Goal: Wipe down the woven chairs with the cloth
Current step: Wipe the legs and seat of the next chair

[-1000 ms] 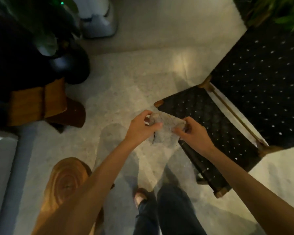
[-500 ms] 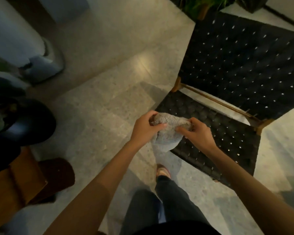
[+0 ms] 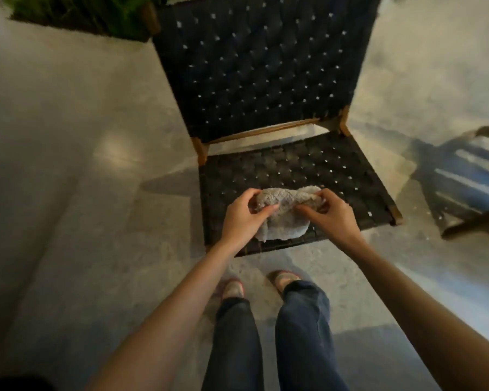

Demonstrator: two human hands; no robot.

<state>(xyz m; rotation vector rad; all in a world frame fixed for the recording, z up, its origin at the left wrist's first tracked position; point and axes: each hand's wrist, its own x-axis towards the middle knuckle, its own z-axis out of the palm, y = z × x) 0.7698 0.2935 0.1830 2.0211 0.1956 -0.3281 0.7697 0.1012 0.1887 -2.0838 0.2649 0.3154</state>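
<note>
A black woven chair [image 3: 266,80] with a wooden frame stands straight in front of me, its seat [image 3: 308,165] low and its backrest leaning away. I hold a grey fluffy cloth [image 3: 283,218] bunched above the front part of the seat. My left hand [image 3: 244,217] pinches its left end and my right hand [image 3: 332,213] pinches its right end. The cloth's lower edge hangs down between my hands. Whether it touches the seat cannot be told.
A green plant [image 3: 82,12] grows at the back left beside the chair. Part of another chair or frame [image 3: 469,179] shows at the right edge. My feet [image 3: 259,283] stand on the pale stone floor [image 3: 82,193] just before the seat.
The view has swung so the woven chair now faces me squarely. Both hands kept their hold on the cloth and now sit over the seat's front.
</note>
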